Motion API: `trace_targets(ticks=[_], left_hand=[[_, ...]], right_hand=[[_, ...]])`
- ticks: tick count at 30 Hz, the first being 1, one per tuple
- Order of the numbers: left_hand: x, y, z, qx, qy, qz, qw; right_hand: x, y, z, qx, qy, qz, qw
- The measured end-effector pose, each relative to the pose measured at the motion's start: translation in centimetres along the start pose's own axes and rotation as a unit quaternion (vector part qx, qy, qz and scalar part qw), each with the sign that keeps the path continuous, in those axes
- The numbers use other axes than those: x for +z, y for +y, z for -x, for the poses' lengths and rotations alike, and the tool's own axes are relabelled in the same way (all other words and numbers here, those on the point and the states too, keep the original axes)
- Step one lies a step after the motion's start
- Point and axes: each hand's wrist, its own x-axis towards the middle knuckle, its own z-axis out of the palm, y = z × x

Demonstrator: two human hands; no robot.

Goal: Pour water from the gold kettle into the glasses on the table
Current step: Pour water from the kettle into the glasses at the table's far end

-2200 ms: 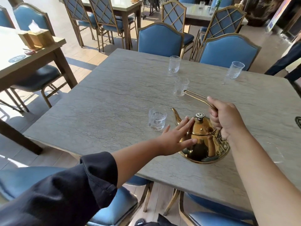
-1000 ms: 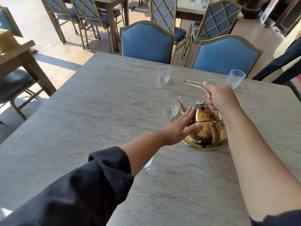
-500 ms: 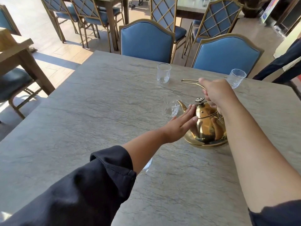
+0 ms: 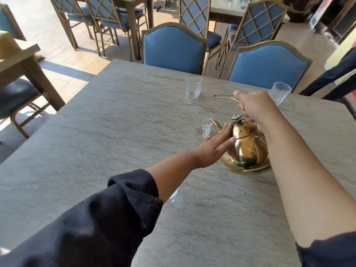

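Observation:
The gold kettle (image 4: 248, 149) is tilted forward on the grey stone table (image 4: 115, 135), its spout over a clear glass (image 4: 202, 125). My right hand (image 4: 254, 106) is shut on the kettle's long gold handle. My left hand (image 4: 215, 149) lies flat with fingers stretched against the kettle's left side. A second glass (image 4: 193, 86) stands farther back, and a third glass (image 4: 279, 92) is at the far right, behind my right hand. Another glass (image 4: 173, 195) is mostly hidden under my left forearm.
Two blue chairs with gold frames (image 4: 174, 48) (image 4: 268, 64) stand at the table's far edge. A wooden table (image 4: 17, 58) is at the left, more tables and chairs behind. Part of a person in dark clothing (image 4: 333, 74) shows at the right.
The kettle has gone from beside the near glass to the middle glass and tipped forward over it. Both hands travelled with it, and my view shifted forward.

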Motion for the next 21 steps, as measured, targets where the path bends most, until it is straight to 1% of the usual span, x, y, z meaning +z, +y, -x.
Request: trace_targets(ticks=[16, 21], left_hand=[[-0.06, 0.22, 0.26, -0.004, 0.001, 0.013, 1.000], [-0.05, 0.03, 0.18, -0.003, 0.002, -0.009, 1.000]], right_hand=[[0.23, -0.24, -0.22, -0.002, -0.004, 0.010, 1.000], [0.40, -0.07, -0.30, -0.008, -0.005, 0.005, 1.000]])
